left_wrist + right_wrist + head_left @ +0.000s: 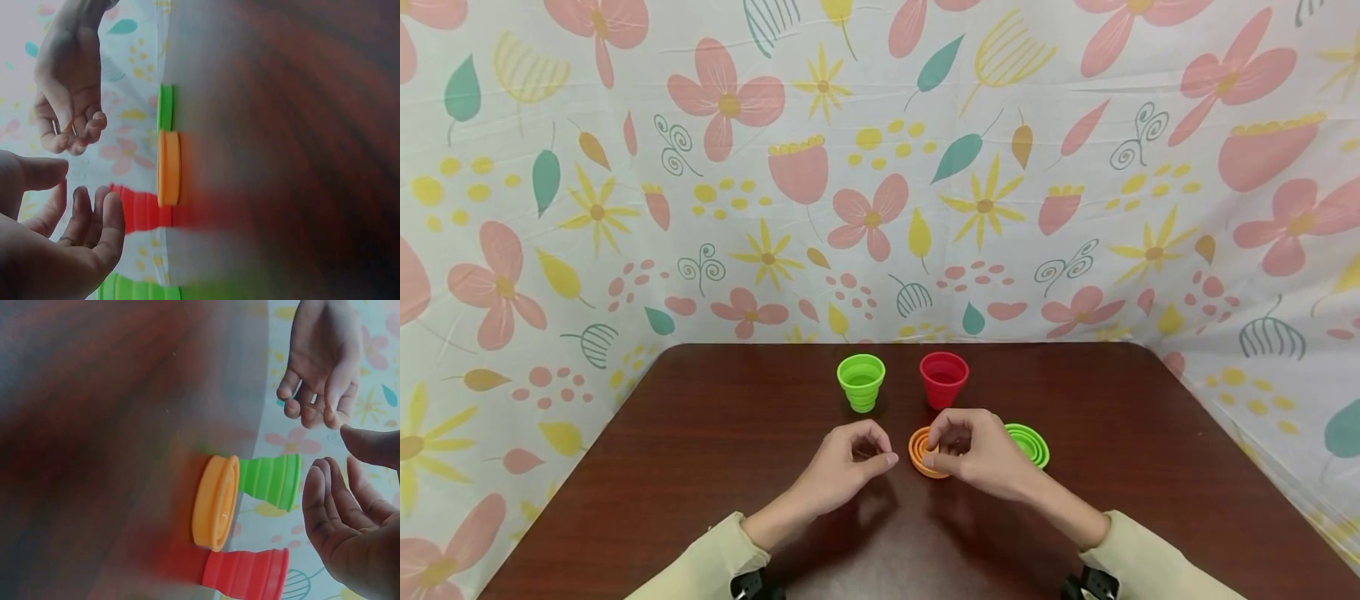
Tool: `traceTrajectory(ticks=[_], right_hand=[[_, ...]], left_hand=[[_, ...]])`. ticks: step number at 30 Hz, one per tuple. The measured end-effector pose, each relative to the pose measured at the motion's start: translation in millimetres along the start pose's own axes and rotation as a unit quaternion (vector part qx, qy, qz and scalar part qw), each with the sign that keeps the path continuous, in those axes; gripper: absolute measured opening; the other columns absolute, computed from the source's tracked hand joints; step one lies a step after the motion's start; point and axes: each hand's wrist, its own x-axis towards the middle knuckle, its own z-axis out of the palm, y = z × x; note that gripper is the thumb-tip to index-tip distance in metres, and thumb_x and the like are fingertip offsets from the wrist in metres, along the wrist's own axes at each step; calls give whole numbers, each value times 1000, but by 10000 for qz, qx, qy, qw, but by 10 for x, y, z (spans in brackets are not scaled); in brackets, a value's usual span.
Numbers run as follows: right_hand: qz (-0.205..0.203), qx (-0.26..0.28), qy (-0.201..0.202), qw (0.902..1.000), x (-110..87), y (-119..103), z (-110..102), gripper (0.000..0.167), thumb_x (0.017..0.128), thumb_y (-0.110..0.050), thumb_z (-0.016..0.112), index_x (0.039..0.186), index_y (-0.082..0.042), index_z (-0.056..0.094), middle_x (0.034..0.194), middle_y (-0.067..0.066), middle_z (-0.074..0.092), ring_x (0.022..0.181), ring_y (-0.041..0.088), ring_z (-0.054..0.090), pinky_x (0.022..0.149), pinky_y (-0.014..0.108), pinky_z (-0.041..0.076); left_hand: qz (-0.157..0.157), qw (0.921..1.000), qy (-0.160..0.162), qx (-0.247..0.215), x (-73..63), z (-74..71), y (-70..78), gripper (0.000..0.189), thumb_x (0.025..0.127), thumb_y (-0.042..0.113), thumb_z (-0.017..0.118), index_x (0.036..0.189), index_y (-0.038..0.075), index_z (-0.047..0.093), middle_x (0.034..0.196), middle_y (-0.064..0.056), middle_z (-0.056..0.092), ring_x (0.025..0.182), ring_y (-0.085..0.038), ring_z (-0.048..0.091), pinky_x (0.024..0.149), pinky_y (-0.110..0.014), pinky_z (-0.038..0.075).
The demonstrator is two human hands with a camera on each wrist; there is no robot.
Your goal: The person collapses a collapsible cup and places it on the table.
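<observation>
Just near of the table's middle lies the orange collapsed cup (917,450), flat on its base with its rings nested, below the right hand (981,454), which hides part of it in the head view. The wrist views show that hand raised clear of the cup, its fingers loosely bent, thumb near the fingertips, nothing between them. The left hand (842,467) hovers to the left of the orange cup in the same way, fingers softly curved, thumb close to the forefinger, holding nothing.

A cup this low seems best taken by its outer wall, with thumb and fingers on opposite sides, while the other hand steadies the rim. The rings look soft, so even pressure all round should work better than a tug on one edge, which might fold or tip it. Lowering the fingertips close to the table before closing them would give a firmer grip.

Just right of the orange cup, partly behind the right hand, sits the green collapsed cup (1032,443), also with nested rings. Farther off stand two extended cups, upright and apart: the green standing cup (862,398) on the left and the red cup (943,393) on the right. Nothing shows inside either; the orange cup's middle is too covered from above to be sure. All four rest on the dark table (722,433), with a flowered cloth (865,125) hanging beyond.
</observation>
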Motion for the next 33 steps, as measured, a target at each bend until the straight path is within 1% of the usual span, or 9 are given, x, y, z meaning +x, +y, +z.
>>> traceTrajectory(ticks=[3, 7, 10, 12, 15, 19, 23, 28, 33], right_hand=[[-112, -116, -13, 9999, 75, 9, -19, 19, 84, -8, 87, 95, -8, 71, 84, -1, 70, 70, 16, 65, 65, 29, 57], [-110, -326, -8, 9994, 192, 33, -45, 24, 83, -9, 88, 100, -10, 71, 90, 0, 70, 77, 16, 67, 72, 31, 59], [-24, -383, 21, 9993, 291, 49, -60, 27, 83, -10, 88, 103, -12, 70, 94, -2, 69, 82, 17, 68, 78, 37, 61], [40, -351, 38, 9994, 361, 63, -65, 29, 83, -11, 89, 105, -10, 69, 96, -1, 68, 84, 18, 68, 81, 42, 62], [93, -313, 68, 9994, 472, 89, -57, 35, 82, -11, 90, 108, -9, 68, 100, 1, 67, 87, 22, 68, 84, 45, 62], [104, -232, 6, 9997, 608, 144, -9, 42, 82, -11, 90, 117, -6, 67, 108, 5, 67, 94, 28, 69, 88, 42, 61], [251, -37, -96, 9996, 724, 195, 44, 52, 83, -13, 91, 127, -2, 63, 117, 10, 66, 103, 33, 69, 95, 44, 60], [335, 54, -133, 9993, 891, 191, 79, 64, 83, -11, 91, 136, 2, 58, 126, 18, 66, 112, 37, 68, 100, 51, 57], [312, -174, -237, 9991, 1022, 212, 126, 68, 84, -10, 90, 140, 5, 55, 132, 24, 63, 117, 39, 66, 101, 50, 56]], left_hand=[[47, 9994, 326, 139, 32, -92, -54, 7, 94, 8, 78, 97, 10, 71, 87, 4, 68, 86, -16, 66, 83, -33, 56], [113, 9966, 779, 258, 81, -220, -108, 14, 92, 7, 80, 103, 10, 73, 89, 2, 67, 87, -17, 67, 85, -36, 57], [144, 9938, 1067, 287, 128, -310, -138, 19, 91, 5, 82, 107, 11, 74, 91, -2, 66, 89, -18, 67, 85, -40, 57], [136, 9920, 1222, 299, 159, -368, -159, 23, 90, 4, 83, 111, 9, 74, 92, -4, 65, 92, -19, 68, 85, -43, 56], [80, 9896, 1394, 338, 197, -448, -179, 30, 89, 3, 84, 118, 5, 73, 95, -7, 65, 95, -21, 69, 87, -46, 56], [-156, 9870, 1530, 466, 236, -543, -227, 39, 89, 6, 84, 126, 4, 70, 103, -11, 64, 100, -25, 70, 86, -43, 56], [-297, 9846, 1613, 601, 303, -623, -280, 47, 89, 8, 85, 132, 5, 67, 112, -15, 63, 105, -29, 69, 88, -45, 57], [-279, 9859, 1502, 675, 406, -688, -293, 56, 87, 11, 88, 138, 10, 64, 122, -17, 62, 111, -30, 66, 93, -51, 57], [-355, 9868, 1411, 714, 452, -696, -333, 61, 85, 11, 89, 140, 11, 63, 128, -16, 61, 118, -33, 64, 98, -55, 55]])
